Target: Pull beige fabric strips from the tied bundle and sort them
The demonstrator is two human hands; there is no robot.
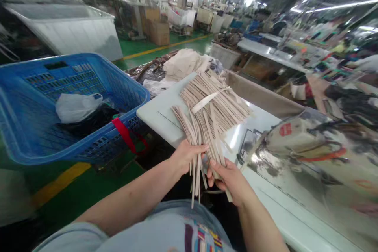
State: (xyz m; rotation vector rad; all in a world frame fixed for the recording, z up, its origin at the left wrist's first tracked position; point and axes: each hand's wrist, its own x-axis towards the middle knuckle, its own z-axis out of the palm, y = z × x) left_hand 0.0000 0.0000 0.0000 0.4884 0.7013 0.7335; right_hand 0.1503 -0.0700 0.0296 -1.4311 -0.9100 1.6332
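Blue plastic marks the basket [29, 126] at the left, which holds a white bag [76, 106] and has a red strap [125, 136] over its rim. It stands just beside the corner of the worktop [159, 114]. The gap between them, down to the green floor, looks like the main risk. The beige strips [212, 106] fan out loosely at their near ends and overhang the worktop's edge. If either grip slackened, a few could slide free and drop there. A tug on the loose ones could also drag the tied bundle, bound only by one band [206, 100] across its middle, towards the edge.

The left hand [184, 157] is partly closed, with the thumb laid over the strips' left side and the fingers curled behind them. Several ends hang below it.

The right hand [230, 181] is closed more tightly, pinching the ends on the right between thumb and bent fingers.

Further right, a sewing machine [295, 141] sits on the worktop, near the bundle but apart from it. Strips swept that way might catch on it.
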